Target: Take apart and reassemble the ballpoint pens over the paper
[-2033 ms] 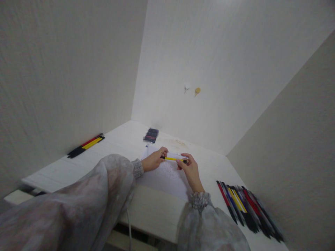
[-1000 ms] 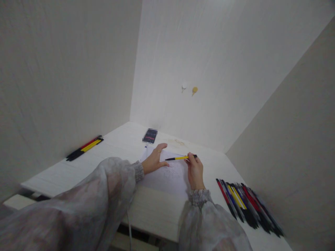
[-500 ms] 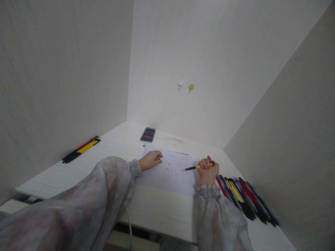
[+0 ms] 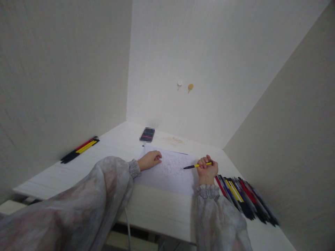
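Note:
My right hand [image 4: 207, 169] is turned palm up over the right side of a sheet of paper [image 4: 157, 183], its fingers wrapped round a yellow and black pen [image 4: 196, 166]. The pen's dark tip points left, and its rear end lies near my thumb. On the left part of the sheet rests my left hand [image 4: 149, 160], holding nothing, with its fingers loosely bent and a little apart from the thumb. Dense small pen marks cover the middle of the paper between the hands.
Several pens [image 4: 243, 195] lie in a row along the right wall. At the left wall lie a few red, yellow and black pens [image 4: 80, 150]. A pixelated dark object [image 4: 147, 135] sits behind the paper. Two hooks [image 4: 191, 86] are on the back wall. A cable [image 4: 128, 223] hangs at the table's front edge.
The view has shifted very slightly. The pen's rear end sits a little differently at my right thumb; my left hand stays where it was on the paper.

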